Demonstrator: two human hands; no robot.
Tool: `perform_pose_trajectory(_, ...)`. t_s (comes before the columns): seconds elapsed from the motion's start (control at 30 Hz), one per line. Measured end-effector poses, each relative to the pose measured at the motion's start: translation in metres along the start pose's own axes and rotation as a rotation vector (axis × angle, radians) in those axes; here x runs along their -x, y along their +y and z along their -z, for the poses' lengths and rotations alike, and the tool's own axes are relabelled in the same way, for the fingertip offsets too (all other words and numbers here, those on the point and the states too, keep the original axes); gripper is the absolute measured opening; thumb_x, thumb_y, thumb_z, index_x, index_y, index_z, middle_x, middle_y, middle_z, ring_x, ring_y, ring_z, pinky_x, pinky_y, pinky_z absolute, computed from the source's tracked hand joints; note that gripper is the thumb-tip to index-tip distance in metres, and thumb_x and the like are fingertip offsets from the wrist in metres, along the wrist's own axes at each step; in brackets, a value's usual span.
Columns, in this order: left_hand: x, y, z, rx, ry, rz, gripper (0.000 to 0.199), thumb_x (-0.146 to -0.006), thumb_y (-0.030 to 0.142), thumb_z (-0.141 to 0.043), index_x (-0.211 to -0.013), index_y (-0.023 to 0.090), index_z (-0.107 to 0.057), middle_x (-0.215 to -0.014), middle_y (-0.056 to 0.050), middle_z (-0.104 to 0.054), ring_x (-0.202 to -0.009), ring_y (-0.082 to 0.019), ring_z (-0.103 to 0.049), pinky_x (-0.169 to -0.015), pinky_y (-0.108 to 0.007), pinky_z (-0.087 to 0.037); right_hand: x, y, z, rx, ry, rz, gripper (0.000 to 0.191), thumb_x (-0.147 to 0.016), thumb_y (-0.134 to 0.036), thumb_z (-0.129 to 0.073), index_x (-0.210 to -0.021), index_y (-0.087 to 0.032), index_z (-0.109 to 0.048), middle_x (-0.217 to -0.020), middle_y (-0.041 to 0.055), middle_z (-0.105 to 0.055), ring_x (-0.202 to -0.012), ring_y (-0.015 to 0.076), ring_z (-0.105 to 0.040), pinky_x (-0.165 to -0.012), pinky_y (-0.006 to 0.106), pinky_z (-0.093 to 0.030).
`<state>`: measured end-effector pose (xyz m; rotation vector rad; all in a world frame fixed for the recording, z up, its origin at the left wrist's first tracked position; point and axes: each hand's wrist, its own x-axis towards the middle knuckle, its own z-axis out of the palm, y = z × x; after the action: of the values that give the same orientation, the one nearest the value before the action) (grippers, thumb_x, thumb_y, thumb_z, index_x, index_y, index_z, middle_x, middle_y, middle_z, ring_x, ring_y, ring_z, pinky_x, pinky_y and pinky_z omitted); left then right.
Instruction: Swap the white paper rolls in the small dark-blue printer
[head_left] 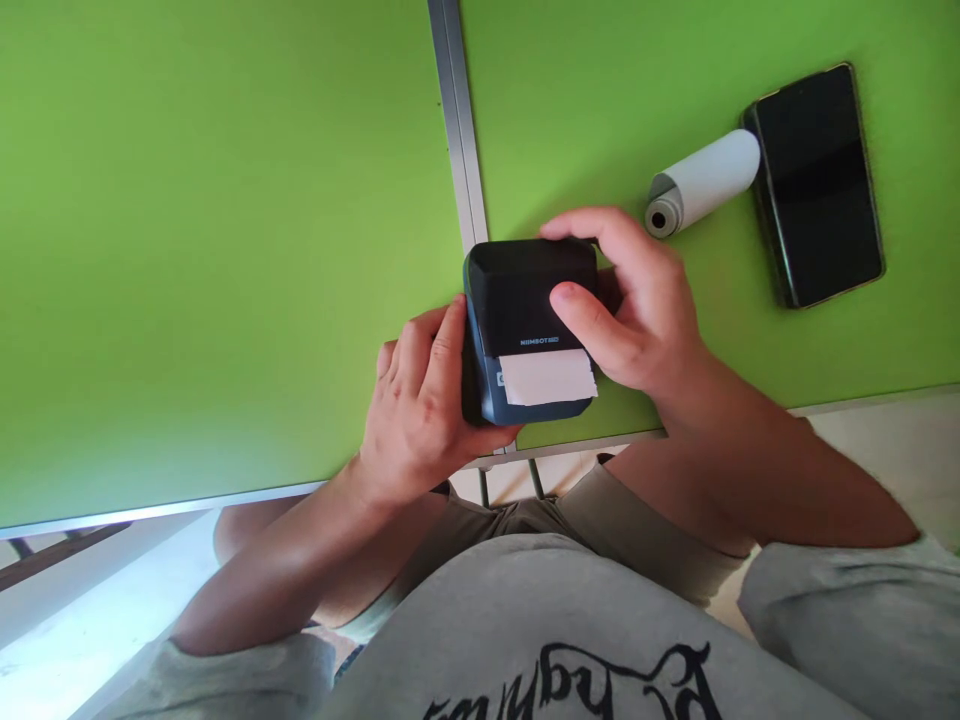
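Note:
Between my two hands is a small label printer [525,295], dark blue with a black lid marked NIIMBOT, near the table's front edge. A short strip of pale paper [549,377] sticks out of its front slot. My left hand [420,400] is closed around the printer's left side, its thumb along the front bottom edge. My right hand [637,300] grips the right side, with the thumb on top of the lid and the index finger at the back edge. The printer's underside is hidden.
On the right of the green table [225,250] lies a partly unwound roll of white paper [705,185]. It touches or nearly touches a black smartphone [817,190], which seems to rest on something dark. A metal seam [459,130] divides the tabletop behind the printer.

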<state>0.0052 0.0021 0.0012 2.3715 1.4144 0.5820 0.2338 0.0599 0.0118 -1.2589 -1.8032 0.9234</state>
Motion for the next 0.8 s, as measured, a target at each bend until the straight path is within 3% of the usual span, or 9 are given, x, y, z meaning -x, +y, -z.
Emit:
perform_pose_trajectory(0.23, 0.002, 0.011, -0.004, -0.242, 0.010, 0.029, 0.110, -0.088, 0.079, -0.054, -0.162, 0.004, -0.024, -0.141, -0.026, -0.061, -0.118, -0.036, -0.063, -0.095, -0.043, -0.043, 0.002, -0.005, -0.002, 0.067, 0.048, 0.022, 0.034, -0.096, -0.045, -0.056, -0.120, -0.023, -0.066, -0.119, 0.0084, -0.075, -0.105, 0.0247, -0.072, -0.096, 0.045, -0.063)
perform_pose_trajectory(0.43, 0.000, 0.011, 0.001, -0.206, 0.019, 0.021, 0.099, -0.094, 0.076, -0.047, -0.161, 0.005, -0.031, -0.141, -0.025, -0.062, -0.122, -0.035, -0.062, -0.100, -0.042, -0.040, 0.000, -0.001, -0.002, 0.054, 0.035, 0.069, 0.033, -0.094, -0.047, -0.057, -0.119, -0.026, -0.063, -0.116, 0.0068, -0.075, -0.098, 0.0233, -0.072, -0.088, 0.042, -0.062)
perform_pose_trajectory(0.67, -0.001, 0.006, 0.004, -0.172, 0.021, -0.005, 0.094, -0.096, 0.076, -0.045, -0.159, 0.008, -0.037, -0.137, -0.022, -0.066, -0.121, -0.034, -0.063, -0.097, -0.040, -0.040, 0.001, -0.005, 0.002, 0.095, -0.056, 0.034, 0.041, -0.090, -0.053, -0.059, -0.125, -0.032, -0.050, -0.127, 0.0066, -0.070, -0.109, 0.0272, -0.068, -0.096, 0.047, -0.058)
perform_pose_trajectory(0.8, 0.000, 0.008, 0.001, -0.208, 0.034, -0.011, 0.094, -0.097, 0.077, -0.035, -0.155, 0.004, -0.042, -0.136, -0.024, -0.066, -0.122, -0.033, -0.064, -0.097, -0.041, -0.039, 0.001, -0.003, 0.000, 0.075, -0.025, 0.036, 0.043, -0.088, -0.052, -0.063, -0.122, -0.030, -0.051, -0.124, 0.0071, -0.070, -0.104, 0.0256, -0.068, -0.091, 0.046, -0.058)
